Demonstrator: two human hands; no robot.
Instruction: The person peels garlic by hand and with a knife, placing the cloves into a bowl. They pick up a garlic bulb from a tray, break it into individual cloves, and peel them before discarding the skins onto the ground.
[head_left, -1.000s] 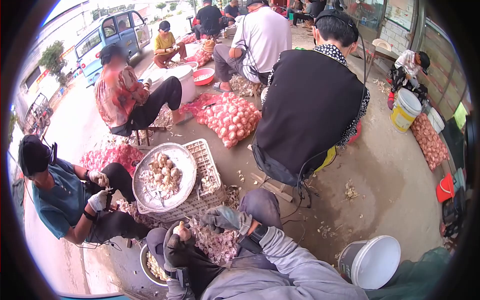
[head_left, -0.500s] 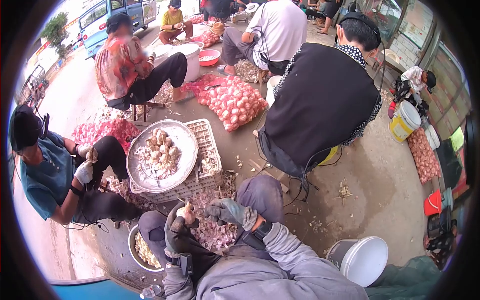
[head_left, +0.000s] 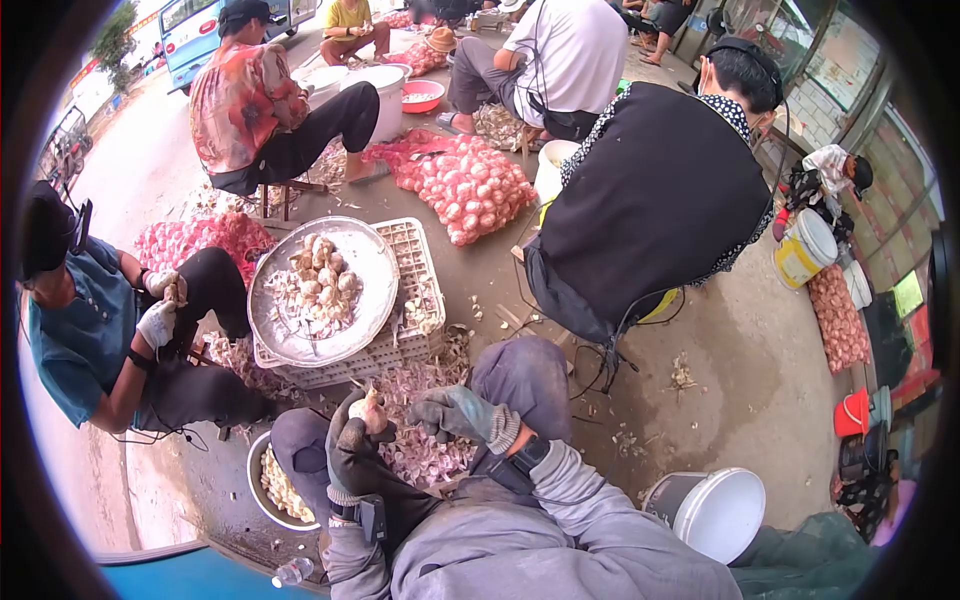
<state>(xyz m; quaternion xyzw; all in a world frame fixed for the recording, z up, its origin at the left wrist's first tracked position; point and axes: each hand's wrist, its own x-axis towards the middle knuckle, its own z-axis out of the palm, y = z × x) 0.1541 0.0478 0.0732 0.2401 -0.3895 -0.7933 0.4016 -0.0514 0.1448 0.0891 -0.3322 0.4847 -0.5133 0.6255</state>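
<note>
My left hand (head_left: pixel 350 445), in a dark work glove, is closed around a garlic bulb (head_left: pixel 371 412) and holds it up between thumb and fingers. Just to its right is my right hand (head_left: pixel 456 413), gloved in grey. Its fingers are curled together, a small gap from the bulb; whatever may be inside them is hidden. Below both hands, between my knees, lies a heap of pinkish garlic skins (head_left: pixel 430 455). In front of my knees, a wide round metal pan (head_left: pixel 375 300) holds garlic bulbs (head_left: pixel 325 285) and loose skins. It rests on white plastic crates (head_left: pixel 420 262).
Left of my leg stands a bowl (head_left: pixel 254 490) of peeled cloves. A white bucket (head_left: pixel 725 510) is at my right. One co-worker in teal (head_left: pixel 85 330) sits left, another in a black vest (head_left: pixel 650 210) ahead. A pink net sack of garlic (head_left: pixel 470 195) lies beyond the pan.
The view has shifted slightly, so much of the surroundings appears higher. My left hand keeps hold of the garlic bulb, and my right hand stays curled beside it.
</note>
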